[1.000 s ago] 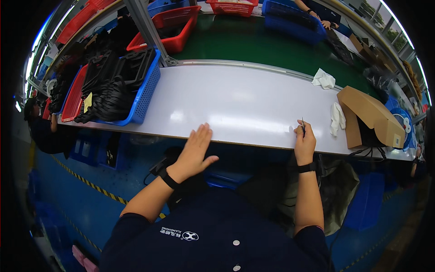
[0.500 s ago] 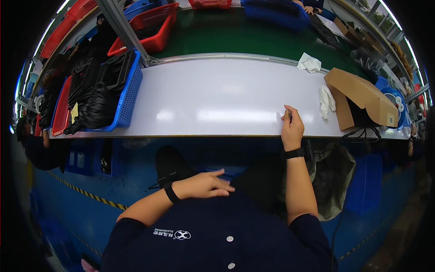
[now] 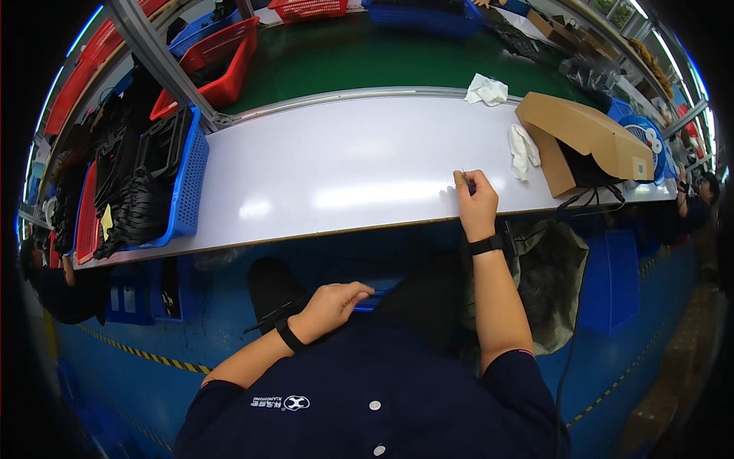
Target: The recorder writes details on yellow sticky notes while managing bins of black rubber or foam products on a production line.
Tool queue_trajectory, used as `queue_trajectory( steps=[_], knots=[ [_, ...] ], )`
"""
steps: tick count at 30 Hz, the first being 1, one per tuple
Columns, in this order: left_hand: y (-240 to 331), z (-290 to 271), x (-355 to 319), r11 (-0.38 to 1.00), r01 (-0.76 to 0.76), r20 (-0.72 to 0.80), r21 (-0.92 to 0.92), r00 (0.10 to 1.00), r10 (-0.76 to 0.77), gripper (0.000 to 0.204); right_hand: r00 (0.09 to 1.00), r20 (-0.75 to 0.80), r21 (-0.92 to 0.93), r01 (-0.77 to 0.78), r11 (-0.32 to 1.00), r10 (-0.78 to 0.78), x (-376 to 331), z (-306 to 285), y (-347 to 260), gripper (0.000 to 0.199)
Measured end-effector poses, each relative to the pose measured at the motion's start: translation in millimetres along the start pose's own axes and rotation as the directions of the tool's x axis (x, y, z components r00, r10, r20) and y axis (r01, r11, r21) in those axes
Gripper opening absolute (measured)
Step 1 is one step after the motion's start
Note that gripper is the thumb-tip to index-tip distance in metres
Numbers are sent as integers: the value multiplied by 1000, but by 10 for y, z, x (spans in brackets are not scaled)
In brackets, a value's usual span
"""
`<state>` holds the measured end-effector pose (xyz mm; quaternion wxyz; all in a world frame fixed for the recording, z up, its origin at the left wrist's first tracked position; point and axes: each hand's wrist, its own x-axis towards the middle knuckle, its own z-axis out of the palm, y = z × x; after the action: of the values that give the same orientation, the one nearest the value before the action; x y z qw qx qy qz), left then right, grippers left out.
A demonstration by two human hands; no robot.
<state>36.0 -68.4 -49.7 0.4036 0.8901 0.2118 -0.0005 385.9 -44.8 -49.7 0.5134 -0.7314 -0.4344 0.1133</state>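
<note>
**Thin dark item (image 3: 464, 175) in the right grip, just inside the tabletop's near edge**

Item pokes out past thumb and forefinger of the right hand (image 3: 477, 200); the rest is hidden by the fingers. Visible tip points roughly toward the tabletop (image 3: 344, 161)'s far edge; full long axis can't be told. Right grip: closed in a pinch, no gap to speak of, item between thumb and forefinger. It sits over the near edge, right of the middle. Relative to the grip, the item is at its far side, at the fingertips.

Left hand (image 3: 332, 307) is the farther one: off the tabletop, below the near edge, over the lap. Fingers loosely curled; can't tell if anything is inside.

Outward: crumpled white cloth (image 3: 523, 154) near, to the right; open cardboard box (image 3: 547, 145) at the right end; second white cloth (image 3: 486, 90) by the far edge; blue basket (image 3: 193, 187) of black parts (image 3: 141, 205) at the left end, well apart.
</note>
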Motion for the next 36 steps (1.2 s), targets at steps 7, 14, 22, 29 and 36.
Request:
queue_trajectory(
  steps=[7, 14, 22, 29, 36],
  knots=[
    [5, -342, 482, 896, 264, -644, 357, 765, 30, 72, 904, 172, -355, 428, 832, -392, -280, -161, -350, 45],
    [-365, -393, 111, 964, 76, -284, -257, 947, -150, 22, 774, 354, -64, 580, 812, -525, -754, 127, -576, 57],
    [-466, -923, 221, 787, 369, -810, 494, 525, 262, 45, 968, -150, -339, 140, 930, -200, 207, -331, 95, 9],
    [-1416, -1087, 83, 361, 749, -763, 556, 632, -135, 56, 978, -126, -440, 95, 893, -167, 300, -195, 87, 6],
    [-1166, -1079, 164, 604, 673, -718, 427, 659, -226, 53, 978, -133, -440, 89, 893, -163, 318, -206, 111, 5]
  ],
)
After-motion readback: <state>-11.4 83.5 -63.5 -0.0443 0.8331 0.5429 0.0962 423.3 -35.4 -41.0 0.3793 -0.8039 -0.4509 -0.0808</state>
